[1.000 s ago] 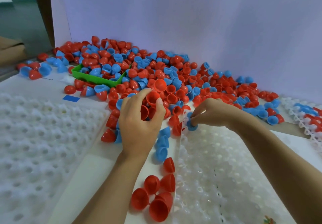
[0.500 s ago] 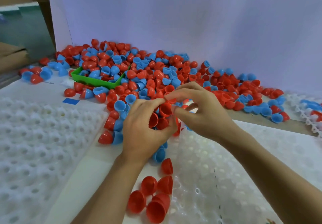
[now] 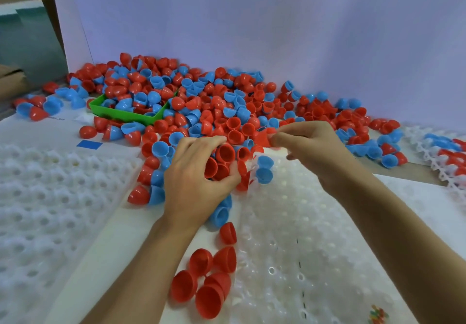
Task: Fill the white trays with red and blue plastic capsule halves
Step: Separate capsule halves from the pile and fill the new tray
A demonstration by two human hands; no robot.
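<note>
Head view: both hands at the far edge of the middle white dimpled plastic tray (image 3: 315, 235).
Left hand (image 3: 196, 185) grip curled round a clutch of red plastic capsule halves (image 3: 222, 160) (open sides up). Right hand (image 3: 310, 147) pinches one red half (image 3: 264, 137) at its fingertips, above the tray's far corner. Two blue plastic capsule halves (image 3: 264, 170) sit in that corner. A heap of loose red and blue halves (image 3: 214, 102) covers the worktop behind, burying a green plastic bin (image 3: 121, 115). Second white tray (image 3: 50, 210) lies left.

A green bin (image 3: 118, 115) lies before a pale backboard (image 3: 252, 21), a blue patch (image 3: 89, 144), perhaps tape, nearby.
</note>
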